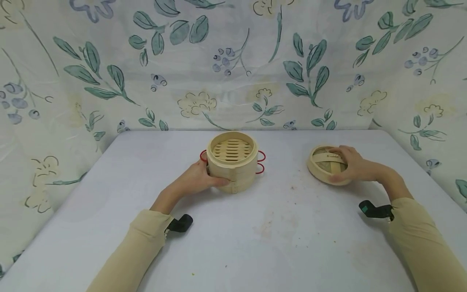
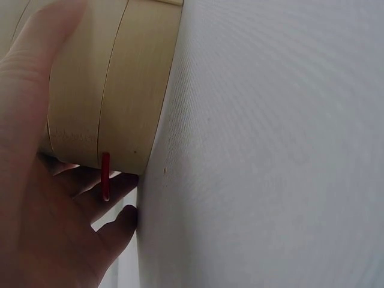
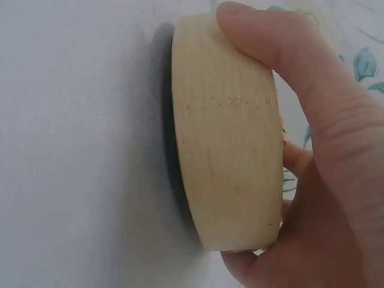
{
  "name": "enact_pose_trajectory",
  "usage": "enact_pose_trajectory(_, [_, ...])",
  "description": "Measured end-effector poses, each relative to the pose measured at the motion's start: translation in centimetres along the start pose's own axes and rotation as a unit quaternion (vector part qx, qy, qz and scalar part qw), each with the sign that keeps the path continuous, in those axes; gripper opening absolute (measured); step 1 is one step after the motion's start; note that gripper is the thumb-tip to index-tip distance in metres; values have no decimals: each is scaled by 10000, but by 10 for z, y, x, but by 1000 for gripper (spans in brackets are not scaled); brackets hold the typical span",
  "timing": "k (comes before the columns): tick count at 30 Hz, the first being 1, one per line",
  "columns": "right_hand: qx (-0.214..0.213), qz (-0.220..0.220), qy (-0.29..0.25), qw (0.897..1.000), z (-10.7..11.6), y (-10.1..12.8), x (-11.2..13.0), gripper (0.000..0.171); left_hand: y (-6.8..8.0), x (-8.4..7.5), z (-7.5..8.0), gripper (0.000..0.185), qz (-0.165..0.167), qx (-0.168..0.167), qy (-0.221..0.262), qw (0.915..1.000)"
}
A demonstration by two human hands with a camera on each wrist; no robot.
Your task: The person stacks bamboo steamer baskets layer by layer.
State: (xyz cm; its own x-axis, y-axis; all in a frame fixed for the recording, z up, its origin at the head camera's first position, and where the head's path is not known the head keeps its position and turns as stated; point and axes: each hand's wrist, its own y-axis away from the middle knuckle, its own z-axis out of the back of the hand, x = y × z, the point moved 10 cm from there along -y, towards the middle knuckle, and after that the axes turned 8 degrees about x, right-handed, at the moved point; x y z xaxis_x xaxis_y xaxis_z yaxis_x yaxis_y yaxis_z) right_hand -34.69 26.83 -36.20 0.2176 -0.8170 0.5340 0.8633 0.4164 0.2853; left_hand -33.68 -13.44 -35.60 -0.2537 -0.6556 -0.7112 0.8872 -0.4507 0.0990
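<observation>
A round bamboo steamer [image 1: 232, 160] of two stacked tiers with red wire handles [image 1: 261, 162] stands open-topped on the table's middle. My left hand [image 1: 202, 178] grips its near left side, thumb across the front; up close its wall [image 2: 114, 84] and a red handle [image 2: 105, 175] show against my palm [image 2: 42, 198]. To the right lies the woven bamboo lid [image 1: 324, 163]. My right hand [image 1: 351, 164] holds it from above, thumb on the near rim. The right wrist view shows the lid's rim [image 3: 228, 156] slightly tilted off the table, my thumb [image 3: 282, 54] curled over it.
A pale grey table [image 1: 255, 235] with faint stains carries everything. A floral cloth [image 1: 233, 61] hangs behind and along both sides. Black wrist-camera mounts [image 1: 180, 224] sit at both beige sleeves.
</observation>
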Motion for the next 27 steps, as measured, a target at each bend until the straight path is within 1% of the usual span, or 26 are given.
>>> enact_pose_trajectory(6, [-243, -37, -128, 9996, 7, -1, 2, 99, 0, -1, -1, 95, -37, 17, 56, 10000])
enact_pose_trajectory(13, [-430, -57, -95, 9990, 12, -2, 6, 97, 0, -2, -1, 95, -89, 31, 89, 9999])
enact_pose_trajectory(21, [-373, -152, -32, 9992, 13, -3, 8, 94, 1, -1, -2, 96, -19, 65, 149, 9999])
enact_pose_trajectory(27, [-461, -150, -55, 9988, 15, -2, 10, 93, 0, -1, -2, 96, -93, 44, 242, 9997])
